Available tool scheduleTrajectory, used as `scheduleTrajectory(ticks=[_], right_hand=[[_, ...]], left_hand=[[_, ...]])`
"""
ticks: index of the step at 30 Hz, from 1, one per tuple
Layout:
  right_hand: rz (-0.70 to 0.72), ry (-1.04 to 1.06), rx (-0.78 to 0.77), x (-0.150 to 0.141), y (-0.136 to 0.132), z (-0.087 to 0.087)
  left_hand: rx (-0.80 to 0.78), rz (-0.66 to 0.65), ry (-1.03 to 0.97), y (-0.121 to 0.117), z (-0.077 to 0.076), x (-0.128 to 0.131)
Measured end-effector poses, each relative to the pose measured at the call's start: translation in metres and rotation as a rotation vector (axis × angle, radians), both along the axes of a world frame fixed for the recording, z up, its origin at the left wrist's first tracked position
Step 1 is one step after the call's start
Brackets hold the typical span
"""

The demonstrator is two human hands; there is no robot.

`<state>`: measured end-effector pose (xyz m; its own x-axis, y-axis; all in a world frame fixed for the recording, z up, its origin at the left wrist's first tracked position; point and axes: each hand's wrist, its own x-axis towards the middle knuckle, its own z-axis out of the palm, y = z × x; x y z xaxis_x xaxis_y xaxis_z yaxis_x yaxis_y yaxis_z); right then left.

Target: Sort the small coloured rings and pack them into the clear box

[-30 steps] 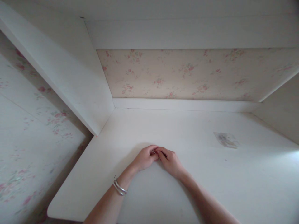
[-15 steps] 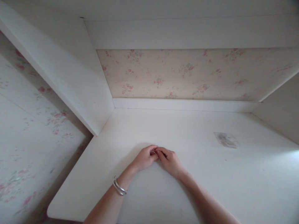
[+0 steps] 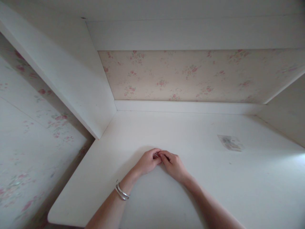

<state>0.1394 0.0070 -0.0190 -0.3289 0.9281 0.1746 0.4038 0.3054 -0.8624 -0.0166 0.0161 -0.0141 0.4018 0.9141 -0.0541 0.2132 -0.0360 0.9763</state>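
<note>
My left hand [image 3: 148, 161] and my right hand [image 3: 173, 164] meet fingertip to fingertip just above the white desk [image 3: 152, 128]. Both are closed in a pinch. Between the left thumb and forefinger a thin whitish bit shows, too small to name. What the right fingers grip is hidden. Two silver bangles [image 3: 122, 192] circle the left wrist. A small dark thin piece [image 3: 117, 181] lies on the desk beside them.
A clear plastic bag [image 3: 230, 143] with small dark contents lies on the desk to the right, a tiny speck [image 3: 230, 163] below it. White side panel [image 3: 78, 86] rises at left; flowered wallpaper [image 3: 166, 76] covers the back. The desk's rounded corner [image 3: 50, 216] is at lower left.
</note>
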Motion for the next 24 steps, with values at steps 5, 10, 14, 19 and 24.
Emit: scheduleTrajectory(ticks=[5,10,14,19,24], right_hand=[[-0.005,0.002,0.005,-0.0004,-0.0003,0.0003],[0.0,0.001,0.002,-0.0001,0.0,-0.0005],[-0.001,0.004,0.002,0.0003,-0.0003,0.0007],[-0.001,0.001,-0.006,0.0003,-0.0009,0.0009],[0.006,0.008,-0.002,0.0002,0.0005,-0.0034]], left_hand=[[-0.002,0.002,0.001,0.0001,-0.0008,-0.0002],[-0.003,-0.009,-0.001,-0.0001,-0.0002,-0.0008],[-0.001,-0.01,0.005,0.0,-0.0001,-0.0012],[-0.004,-0.01,0.009,0.0004,-0.001,-0.0009],[-0.005,-0.012,-0.003,0.0001,-0.0006,-0.0001]])
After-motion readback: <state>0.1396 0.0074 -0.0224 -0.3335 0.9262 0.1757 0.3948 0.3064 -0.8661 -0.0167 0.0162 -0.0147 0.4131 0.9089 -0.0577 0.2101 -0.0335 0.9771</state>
